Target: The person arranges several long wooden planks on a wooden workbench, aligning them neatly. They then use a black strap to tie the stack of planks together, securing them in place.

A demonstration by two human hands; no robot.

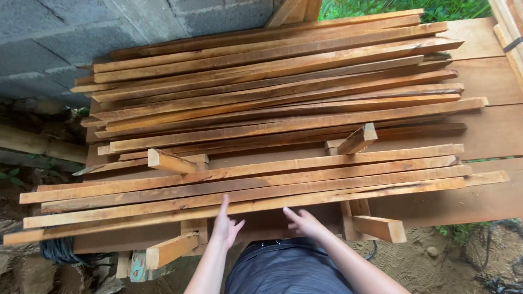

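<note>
Outdoors, beside a grey block wall, a rough wooden workbench carries a wide heap of long sawn timber strips, and that heap is the landmark for everything else. Nearest the camera, at the heap's front edge, the left hand has its fingers spread, the forefinger stretched up to touch the underside edge of the front strip; it grips nothing. Just beside it the right hand is also open, fingers loosely extended toward the same strip, touching it or nearly so, I cannot tell which. Judging from this, the step in hand is picking the front strip off the heap, and taking it would call for both hands to close around its edge, since it is long and overhangs far to the left. Short offcut blocks stick up through the heap's front part, one to the left and another to the right. Behind these, the rear stack of strips lies piled several deep. Beyond the heap's far edge, green grass shows.
</note>
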